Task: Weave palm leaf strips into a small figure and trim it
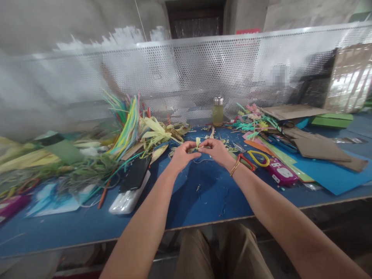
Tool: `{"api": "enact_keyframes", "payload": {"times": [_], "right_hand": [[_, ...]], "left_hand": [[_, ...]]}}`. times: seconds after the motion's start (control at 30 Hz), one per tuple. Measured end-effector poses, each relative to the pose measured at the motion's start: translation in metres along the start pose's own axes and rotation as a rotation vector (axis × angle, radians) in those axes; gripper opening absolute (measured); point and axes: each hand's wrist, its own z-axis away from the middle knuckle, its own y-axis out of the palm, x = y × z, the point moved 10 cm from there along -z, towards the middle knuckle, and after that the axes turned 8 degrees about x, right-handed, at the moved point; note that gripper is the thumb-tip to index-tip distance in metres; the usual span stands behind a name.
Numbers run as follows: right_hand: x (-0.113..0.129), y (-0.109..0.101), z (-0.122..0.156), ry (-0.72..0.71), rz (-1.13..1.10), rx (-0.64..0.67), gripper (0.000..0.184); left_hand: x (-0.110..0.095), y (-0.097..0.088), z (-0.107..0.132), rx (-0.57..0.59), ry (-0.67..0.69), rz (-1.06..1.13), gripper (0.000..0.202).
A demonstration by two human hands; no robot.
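Over the middle of the blue table, a small pale yellow-green piece of corn husk [198,142] stands up between my fingertips. My left hand [185,155] pinches it from the left, thumb and fingers closed. From the other side my right hand [214,150] pinches the same piece, and that wrist wears a gold bracelet. The fingers hide the piece's lower part. A larger bunch of corn husk [157,131] lies just beyond my left hand. Scissors with yellow handles [258,158] and a red-handled tool [243,161] rest to the right of my right hand.
A lidded bottle [217,112] stands behind my hands before a perforated metal screen [157,77]. Colourful pipe cleaners [128,128] and a black phone [135,174] are on the left. Right are a purple box [281,171], cardboard [319,145] and blue paper [334,174].
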Motion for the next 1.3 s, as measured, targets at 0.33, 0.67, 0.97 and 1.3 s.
{"api": "enact_keyframes", "payload": {"times": [0.33, 0.67, 0.97, 1.3], "right_hand": [[0.007, -0.005, 0.001, -0.012, -0.067, -0.023, 0.019], [0.033, 0.005, 0.006, -0.12, 0.373, 0.02, 0.007], [0.039, 0.011, 0.007, -0.154, 0.535, 0.053, 0.009], [0.033, 0.008, 0.006, -0.144, 0.474, 0.075, 0.009]], "left_hand": [[0.013, -0.006, 0.002, -0.086, -0.097, 0.181, 0.036], [0.004, 0.003, 0.0, -0.024, -0.032, 0.094, 0.038], [-0.003, -0.001, 0.0, -0.032, 0.018, -0.14, 0.022], [-0.014, -0.005, 0.003, -0.046, -0.003, -0.253, 0.019]]}}
